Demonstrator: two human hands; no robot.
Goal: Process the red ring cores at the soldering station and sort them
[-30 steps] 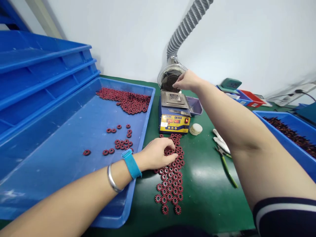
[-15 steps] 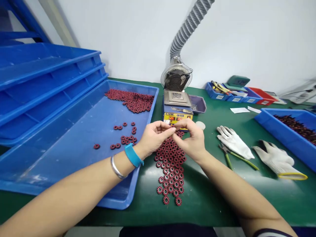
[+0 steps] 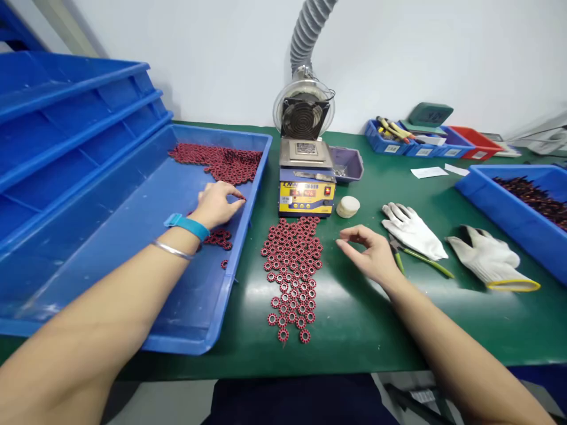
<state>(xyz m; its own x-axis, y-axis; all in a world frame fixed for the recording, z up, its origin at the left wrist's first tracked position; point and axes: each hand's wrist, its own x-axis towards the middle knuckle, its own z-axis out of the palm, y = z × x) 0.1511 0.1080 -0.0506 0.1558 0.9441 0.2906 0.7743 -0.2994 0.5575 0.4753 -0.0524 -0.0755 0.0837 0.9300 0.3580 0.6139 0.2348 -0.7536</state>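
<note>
Left hand: at left of centre, above the blue tray; left hand (image 3: 217, 203) has its grip together, thumb and forefinger closed on a dark red edge, judged to be one red ring (image 3: 242, 199).
Right hand: right of centre, above the worktop (image 3: 354, 330); right hand (image 3: 370, 254) has its grip apart, thumb and forefinger spaced, nothing between them.
Blue tray: left half of frame; blue tray (image 3: 186, 304) carries a dense ring heap (image 3: 221, 162) at its far right corner and a small ring cluster (image 3: 219, 238) nearer, partly hidden by the left wrist.
Worktop rings: centre of frame; loose rings (image 3: 292, 260) lie flat, packed closely toward the yellow-fronted unit and spaced more widely toward the near edge.
Yellow-fronted unit: upper centre; powered unit (image 3: 305, 192) has a lit display, and a white disc stack (image 3: 348, 206) stands just beside it.
Right side: white gloves (image 3: 414, 230) and green-handled pliers (image 3: 427, 262) lie near the right hand.
Progress: judged partway; rings lie in quantity both in the tray and on the worktop. Which group is finished cannot be told; many remain outside the tray.
</note>
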